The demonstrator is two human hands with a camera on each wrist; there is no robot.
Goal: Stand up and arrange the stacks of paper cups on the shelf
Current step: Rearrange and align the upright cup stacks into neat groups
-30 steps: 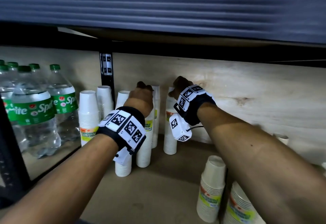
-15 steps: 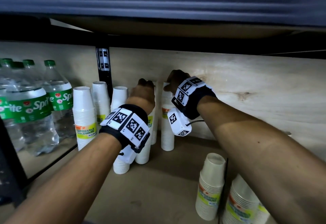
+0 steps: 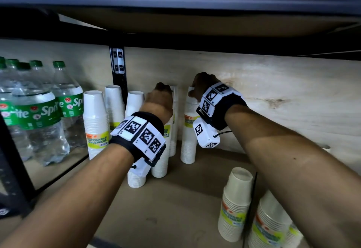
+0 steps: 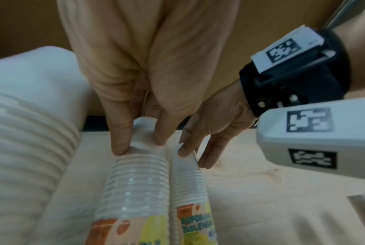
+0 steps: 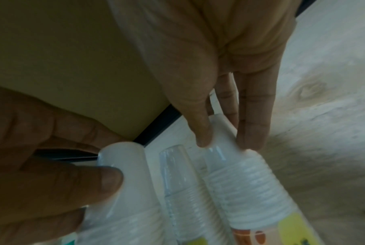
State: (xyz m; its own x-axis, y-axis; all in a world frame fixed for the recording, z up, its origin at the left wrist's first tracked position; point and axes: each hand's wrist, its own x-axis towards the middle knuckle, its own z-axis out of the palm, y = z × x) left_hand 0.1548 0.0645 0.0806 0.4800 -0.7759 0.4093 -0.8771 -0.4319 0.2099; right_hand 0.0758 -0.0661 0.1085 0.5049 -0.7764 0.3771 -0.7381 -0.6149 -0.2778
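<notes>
I see both hands up at the tops of two tall stacks of paper cups near the middle of the head view. My left hand has its fingers and thumb bent around the top cup of the left stack, pinching it from both sides. My right hand does the same on the right stack, with a finger and thumb squeezing the top cup. Both stacks stand upright on the shelf, close to the pale wooden back wall. A thin stack stands between them, just behind the left one.

To the left of my hands more cup stacks stand in a row, some with yellow and orange labels. One short stack sits right under my left wrist. In the lower right of the head view two more stacks stand near my right arm.

On the far left I see green-capped Sprite bottles standing close together on a glass-like board. A black post runs up the back wall between the bottles and the cups. Both wrists wear black bands with white square tags.
</notes>
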